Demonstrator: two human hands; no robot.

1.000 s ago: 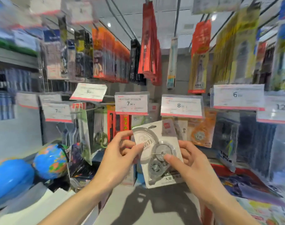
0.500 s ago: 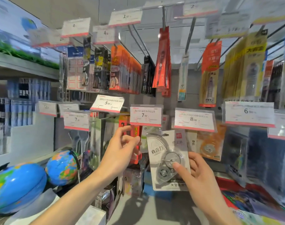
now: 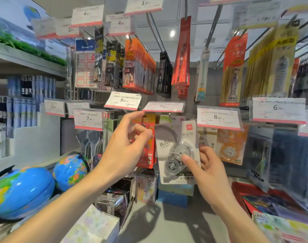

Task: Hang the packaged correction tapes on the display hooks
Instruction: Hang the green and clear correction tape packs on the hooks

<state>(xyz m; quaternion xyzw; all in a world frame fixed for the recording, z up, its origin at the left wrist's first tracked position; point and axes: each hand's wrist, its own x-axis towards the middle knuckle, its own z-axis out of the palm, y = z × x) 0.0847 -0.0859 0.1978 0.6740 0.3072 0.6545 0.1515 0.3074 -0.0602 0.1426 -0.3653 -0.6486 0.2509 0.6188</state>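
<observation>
Shelving and peg display [image 3: 190,71] fill the view, hung with rows of carded stationery; much of it blurred. 2 blue globes sit at lower left, the larger globe [image 3: 18,192] nearest the camera, the smaller globe [image 3: 70,171] just beside it to the right. Orange packs [image 3: 139,67] hang in a deep row on an upper hook, a red pack [image 3: 183,51] hangs right of them, yellow packs [image 3: 272,62] further right.

Price tags in the middle row: "5.00" tag [image 3: 123,100], tilted; "7" tag [image 3: 163,106] tipped up nearly flat; "8.00" tag [image 3: 219,118]; "6.00" tag [image 3: 278,109].

Packaged correction tape [image 3: 176,137], grey-white card with clear blister, is held upright just below the "7" tag, in front of a red-orange pack [image 3: 148,151] and beside an orange-printed pack [image 3: 230,148] to its right. Whether its hang hole is on a hook, cannot tell.

Left hand [image 3: 125,148] is raised left of the card's upper part, index finger stretched up so its tip touches the edge of the "7" tag, other fingers loosely curled, nothing gripped. Right hand [image 3: 207,171] pinches the card's lower right part, thumb on the blister front, fingers behind.
</observation>
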